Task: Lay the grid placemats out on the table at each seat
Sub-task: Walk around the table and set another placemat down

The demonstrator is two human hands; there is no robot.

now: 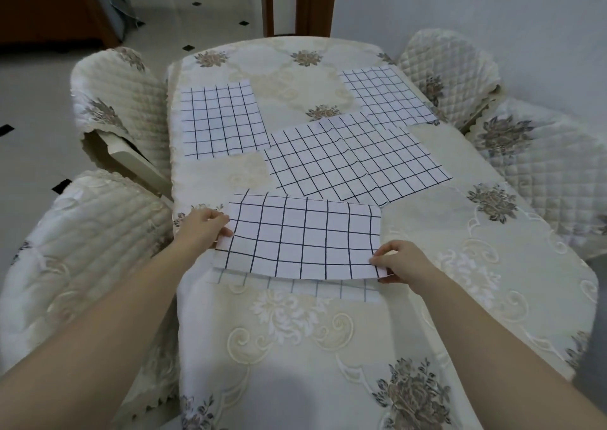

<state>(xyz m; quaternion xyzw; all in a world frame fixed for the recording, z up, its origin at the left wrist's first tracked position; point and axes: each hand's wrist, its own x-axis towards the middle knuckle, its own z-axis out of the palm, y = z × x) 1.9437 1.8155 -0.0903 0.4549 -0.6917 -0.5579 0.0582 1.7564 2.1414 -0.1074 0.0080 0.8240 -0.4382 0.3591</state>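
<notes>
I log: table (460,232) w/ cream floral cloth. Held placemat (302,242): lifted near the front edge, left hand (200,229) pinched on its left edge, right hand (399,262) pinched on its near-right corner. Far-left placemat (223,120) flat. Far-right placemat (387,97) flat. Centre placemats (354,160) overlapping. Quilted chairs (121,91) both sides.

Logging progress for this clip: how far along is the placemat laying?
Done: mats lie flat at the far-left seat and far-right seat. In hand: left hand and right hand hold one mat above the near-left spot. Left: overlapping mats mid-table.
</notes>
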